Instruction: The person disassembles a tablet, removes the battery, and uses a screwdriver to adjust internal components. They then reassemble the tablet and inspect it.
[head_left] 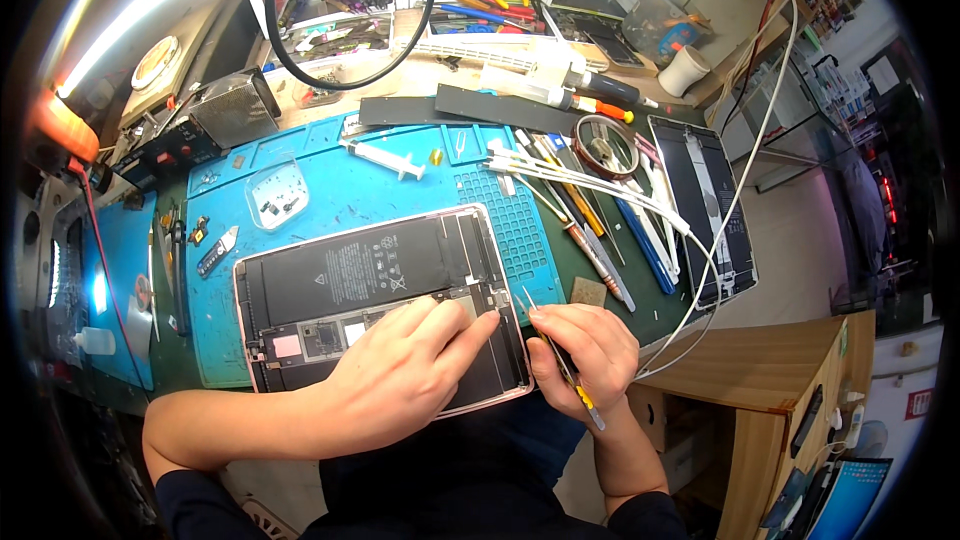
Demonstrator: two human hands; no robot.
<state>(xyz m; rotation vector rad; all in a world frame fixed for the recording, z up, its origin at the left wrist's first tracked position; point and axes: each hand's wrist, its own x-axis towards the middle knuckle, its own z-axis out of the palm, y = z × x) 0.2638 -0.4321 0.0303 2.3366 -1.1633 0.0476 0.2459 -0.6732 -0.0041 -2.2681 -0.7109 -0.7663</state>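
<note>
An opened tablet (330,280), its black batteries and circuit board bare, lies tilted on a blue work mat (220,360). My left hand (410,365) rests over its lower middle, index finger stretched toward the right edge and other fingers bent. The left thumb is hidden, and nothing shows held there. Just off the tablet's right edge, my right hand (588,355) is closed round a pair of tweezers (568,370) with a yellow-marked handle. Their slim tips point up and left, beside the tablet's edge near my left index finger.
A clear dish (277,195) of small parts and a syringe (385,158) lie behind the tablet. To the right are several pens and tools (590,230), a tape roll (606,147), white cables (650,202) and another opened tablet (706,210). A black loop (273,15) hangs above.
</note>
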